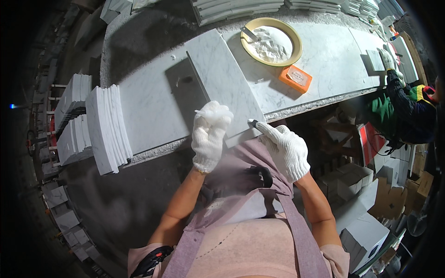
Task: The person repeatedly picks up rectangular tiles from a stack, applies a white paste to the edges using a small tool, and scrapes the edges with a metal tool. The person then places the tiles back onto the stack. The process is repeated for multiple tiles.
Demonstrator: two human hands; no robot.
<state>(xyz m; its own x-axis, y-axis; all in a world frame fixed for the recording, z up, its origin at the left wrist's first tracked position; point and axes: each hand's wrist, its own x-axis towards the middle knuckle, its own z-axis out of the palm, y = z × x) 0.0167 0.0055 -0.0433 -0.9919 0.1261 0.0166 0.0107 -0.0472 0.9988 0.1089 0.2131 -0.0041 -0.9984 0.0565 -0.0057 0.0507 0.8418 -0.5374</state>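
A white marble tile (227, 76) with grey veins lies slantwise in front of me, its near end at the table's front edge. My left hand (211, 134), in a white knitted glove, is closed beside the tile's left edge. Its fingers hold a thin, whitish, translucent piece (214, 114) whose kind I cannot make out. My right hand (285, 148), gloved the same way, grips a small dark-tipped tool (252, 123) at the tile's near right corner. Most of that tool is hidden by the fingers.
Behind the tile stands a yellow bowl (298, 34) of white powder with a scraper (249, 33) in it. An orange block (295, 78) sits before it. Stacked tiles (105, 129) rise at left, more at the back. At far right, another person's gloved hand (385, 59) touches a tile.
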